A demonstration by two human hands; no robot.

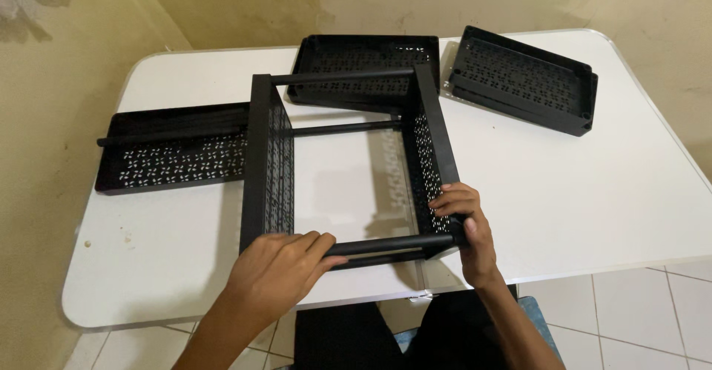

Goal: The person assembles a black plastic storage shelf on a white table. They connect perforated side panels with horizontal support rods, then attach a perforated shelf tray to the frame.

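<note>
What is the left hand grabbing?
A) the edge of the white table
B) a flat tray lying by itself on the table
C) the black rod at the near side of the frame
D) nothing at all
C: the left hand curls around the near black rod of the frame, while the right hand grips the perforated side panel at the rod's other end.

Inside the black frame (348, 162) at centre the surface (564, 199) shows bare, a gap to reach through. Trays (174, 155) crowd the left and upper edges; the lower right and lower left lie open.
</note>
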